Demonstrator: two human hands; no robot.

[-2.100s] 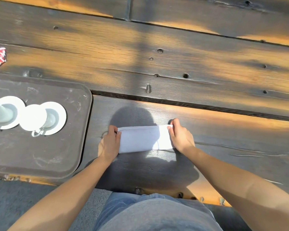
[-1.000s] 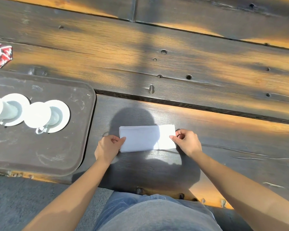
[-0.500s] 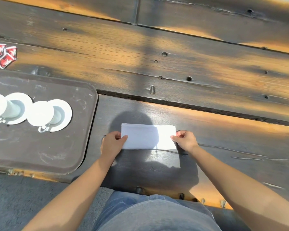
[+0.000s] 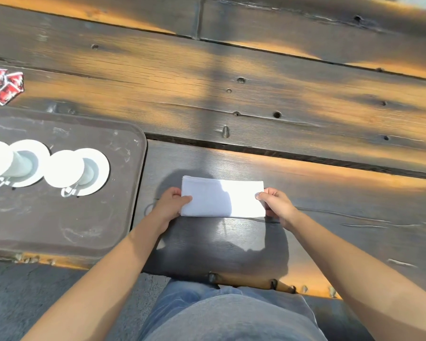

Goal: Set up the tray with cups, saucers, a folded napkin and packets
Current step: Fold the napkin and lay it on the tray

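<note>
We are at the napkin step: the white napkin (image 4: 223, 196) lies folded into a long, flat rectangle on the dark wooden table (image 4: 256, 99), just to the right of the tray (image 4: 123, 217) and apart from it. Our left hand (image 4: 169, 207) pinches its left short edge, thumb on top and fingers tucked beneath, while our right hand (image 4: 277, 205) pinches the right short edge in the same way, so both hands are closed on the cloth rather than spread. We judge the folding nearly or fully done; the next move calls for lifting the napkin without letting its layers slide open and laying it on the bare part of the tray. Two white cups (image 4: 64, 168) already sit on round white saucers (image 4: 99, 168) there, smooth and glossy against the tray's scuffed, matte brown surface with rounded corners. The red packets (image 4: 6, 84), small, square and shiny, lie on the table beyond the tray, not yet loaded. The planks are weathered, knotted and cracked.
</note>
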